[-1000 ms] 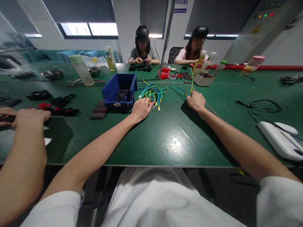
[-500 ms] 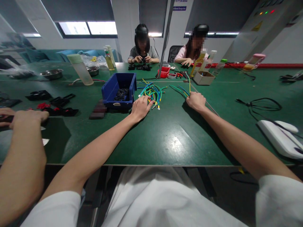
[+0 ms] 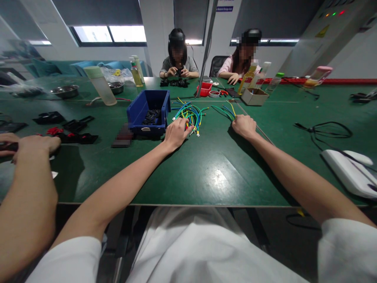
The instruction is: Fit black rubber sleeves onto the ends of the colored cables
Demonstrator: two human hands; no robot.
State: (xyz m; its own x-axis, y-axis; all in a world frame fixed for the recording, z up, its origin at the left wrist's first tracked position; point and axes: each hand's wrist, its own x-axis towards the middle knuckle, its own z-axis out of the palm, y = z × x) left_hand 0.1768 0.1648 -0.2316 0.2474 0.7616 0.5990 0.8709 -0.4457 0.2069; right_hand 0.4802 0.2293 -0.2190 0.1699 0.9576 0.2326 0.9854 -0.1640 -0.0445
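Observation:
On the green table lies a loose pile of cut wires (image 3: 193,112) in green, blue and yellow, some with ring terminals on their ends. My left hand (image 3: 176,133) rests at the near left edge of this pile, thumb apart from the forefinger, with wires showing between them. Further right, my right hand (image 3: 244,125) is closed around a small bunch of wires (image 3: 224,112), green, blue and yellow, whose free ends fan out to the upper left. The palm side of the right hand is hidden.
A blue bin (image 3: 149,114) with small black parts stands left of the pile. Another person's arm (image 3: 29,181) reaches in at far left beside black and red parts (image 3: 72,135). A white device (image 3: 350,173) and a black cable (image 3: 324,129) lie right. Two people sit opposite.
The yellow wire at my right hand stood upright and now leans left with the bunch. My left hand has barely moved. Across the table, one person's hand has shifted slightly.

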